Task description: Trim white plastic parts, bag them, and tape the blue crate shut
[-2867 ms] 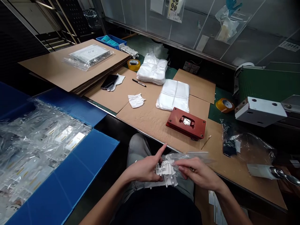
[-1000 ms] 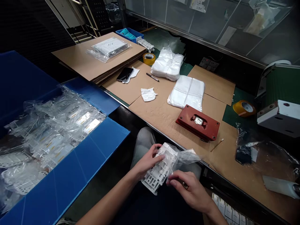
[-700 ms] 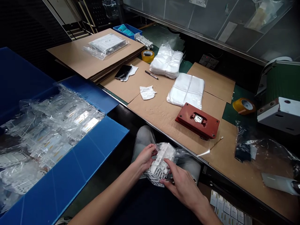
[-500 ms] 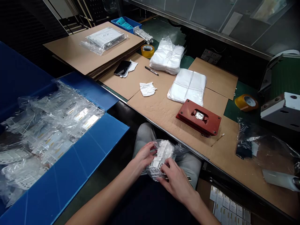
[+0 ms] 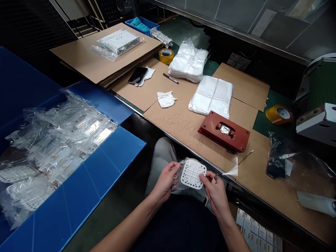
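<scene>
Above my lap, a white plastic part turns its square face with rounded corners and a slotted rim toward me. A clear plastic bag bunches along its left side; how far it covers the part is hard to see. My left hand pinches the bag beside the part's left edge. With the thumb on the face, my right hand grips the part by its right edge, its other fingers partly hidden behind.
A blue box at left holds several bagged white parts. On the bench are a red fixture, stacks of white bags, tape rolls, a cotton swab, a phone and a pen.
The bagged white part has been turned so its flat square face shows, and it sits slightly further right. My right hand has moved right to its edge; my left hand moved slightly right.
</scene>
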Motion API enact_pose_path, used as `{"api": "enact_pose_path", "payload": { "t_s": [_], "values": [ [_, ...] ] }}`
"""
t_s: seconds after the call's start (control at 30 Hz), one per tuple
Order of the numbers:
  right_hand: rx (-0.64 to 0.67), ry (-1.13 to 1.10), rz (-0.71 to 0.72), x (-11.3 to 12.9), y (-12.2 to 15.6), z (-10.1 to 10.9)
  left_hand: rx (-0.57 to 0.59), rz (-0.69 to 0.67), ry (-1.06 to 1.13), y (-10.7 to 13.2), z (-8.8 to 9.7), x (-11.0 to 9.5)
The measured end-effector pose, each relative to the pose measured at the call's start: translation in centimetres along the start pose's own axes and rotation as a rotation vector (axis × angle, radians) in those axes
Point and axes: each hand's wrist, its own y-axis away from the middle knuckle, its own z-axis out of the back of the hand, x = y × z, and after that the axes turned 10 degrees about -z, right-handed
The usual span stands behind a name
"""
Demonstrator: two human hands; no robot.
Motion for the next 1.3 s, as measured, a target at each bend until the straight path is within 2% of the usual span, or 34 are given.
{"api": "enact_pose_path", "payload": {
  "t_s": [0.13, 0.3, 0.4, 0.47, 0.63, 0.77, 0.9, 1.0, 1.07, 1.17, 1.3],
  "values": [
    [-0.024, 0.138, 0.029, 0.0, 0.5, -0.1, 0.000, -0.119, -0.176, 1.0, -0.8, -0.7],
    [-0.021, 0.221, 0.023, 0.5, 1.9, -0.1, -0.033, -0.280, -0.394, 1.0, -0.4, -1.8],
    [-0.111, 0.209, 0.047, 1.2, 2.5, 0.1, -0.021, -0.303, -0.446, 0.6, -0.3, -2.2],
    [-0.146, 0.183, 0.060, 1.9, 2.8, 0.3, 0.003, -0.306, -0.446, 0.6, -0.6, -2.4],
    [0.008, -0.101, -0.050, 2.7, 3.2, 1.4, 0.082, -0.317, -0.379, 1.8, -2.1, -3.0],
    [-0.015, -0.318, -0.098, 2.4, 3.0, 2.6, 0.188, -0.319, -0.335, 3.8, -3.1, -4.2],
    [0.071, -0.341, -0.174, 1.4, 2.2, 2.5, 0.322, -0.296, -0.236, 5.5, -3.9, -5.3],
    [0.038, -0.303, -0.107, 0.9, 1.9, 1.7, 0.356, -0.292, -0.173, 5.9, -4.4, -5.8],
    [-0.026, -0.303, -0.045, 1.2, 2.1, 1.4, 0.321, -0.290, -0.104, 5.7, -4.5, -6.0],
    [-0.052, -0.367, -0.029, 2.9, 2.8, 1.4, 0.244, -0.252, 0.038, 4.3, -3.6, -5.8],
    [0.020, -0.466, -0.048, 6.6, 3.5, 1.0, 0.193, -0.222, 0.080, 0.3, -0.4, -3.8]
  ]
}}
